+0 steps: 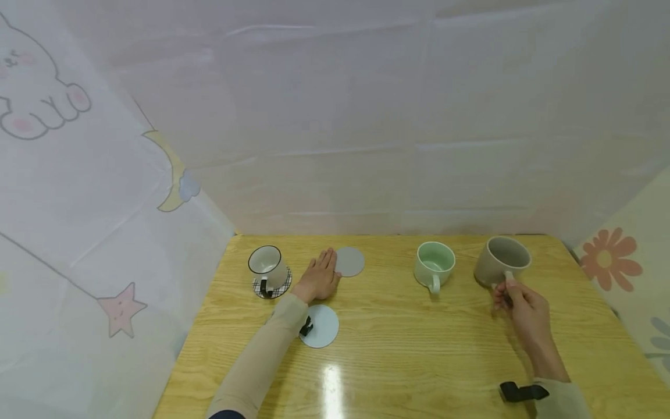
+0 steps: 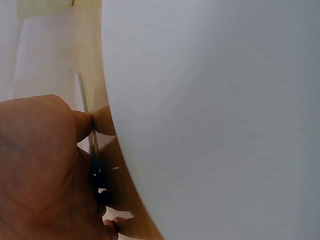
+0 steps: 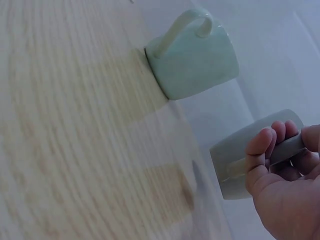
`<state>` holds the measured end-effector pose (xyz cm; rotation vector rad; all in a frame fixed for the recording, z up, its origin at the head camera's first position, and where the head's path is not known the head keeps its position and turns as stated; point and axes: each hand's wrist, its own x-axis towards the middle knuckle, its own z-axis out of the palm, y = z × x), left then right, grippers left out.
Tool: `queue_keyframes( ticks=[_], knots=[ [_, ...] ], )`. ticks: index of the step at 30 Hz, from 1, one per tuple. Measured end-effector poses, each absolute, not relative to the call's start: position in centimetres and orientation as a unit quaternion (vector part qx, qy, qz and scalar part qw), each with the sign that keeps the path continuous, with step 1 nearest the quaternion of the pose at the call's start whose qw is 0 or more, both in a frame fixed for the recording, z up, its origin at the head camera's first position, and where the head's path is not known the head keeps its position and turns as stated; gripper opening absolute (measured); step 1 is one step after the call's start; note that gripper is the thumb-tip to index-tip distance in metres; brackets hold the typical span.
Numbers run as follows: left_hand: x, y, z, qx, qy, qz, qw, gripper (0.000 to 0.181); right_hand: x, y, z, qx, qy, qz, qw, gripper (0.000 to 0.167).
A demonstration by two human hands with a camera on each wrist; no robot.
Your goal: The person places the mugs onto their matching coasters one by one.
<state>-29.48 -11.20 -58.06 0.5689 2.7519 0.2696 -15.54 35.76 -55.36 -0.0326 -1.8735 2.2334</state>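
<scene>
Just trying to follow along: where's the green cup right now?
In the head view, the green cup stands right of centre near the far edge of the table, just left of the grey mug held by the right hand.

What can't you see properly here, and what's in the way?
Head view: part of the checked coaster, under the black-rimmed cup.
Head view: part of the white coaster, behind the black thing.
Left wrist view: dark bits beside the left hand, too shadowy to name.
Right wrist view: part of the gray mug, behind the right hand, itself cut off by the right edge.
</scene>
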Motion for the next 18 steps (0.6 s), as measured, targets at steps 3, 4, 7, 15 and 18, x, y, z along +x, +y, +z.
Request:
queue_keyframes(
  ticks=[3, 4, 7, 15, 18],
  knots=[
    [-29.3, -11.2, -57.9, 0.203, 0.963, 0.095, 0.152, 0.069, -15.5, 35.7, -55.0, -0.004, -0.642, 0.758, 0.116, 0.040],
    [-29.3, -11.2, -57.9, 0.204, 0.963, 0.095, 0.149, 0.069, -15.5, 35.7, -54.9, -0.003, -0.642, 0.758, 0.117, 0.040],
    [-29.3, -11.1, -57.9, 0.204, 0.964, 0.092, 0.146, 0.069, -15.5, 35.6, -54.6, -0.003, -0.643, 0.757, 0.117, 0.040],
    [-29.3, -11.1, -58.0, 0.205, 0.964, 0.093, 0.143, 0.069, -15.1, 35.2, -54.0, 0.005, -0.649, 0.752, 0.116, 0.040],
    [-29.2, -11.1, -57.9, 0.203, 0.964, 0.091, 0.147, 0.068, -15.1, 34.9, -53.5, 0.012, -0.644, 0.755, 0.121, 0.038]
  ],
)
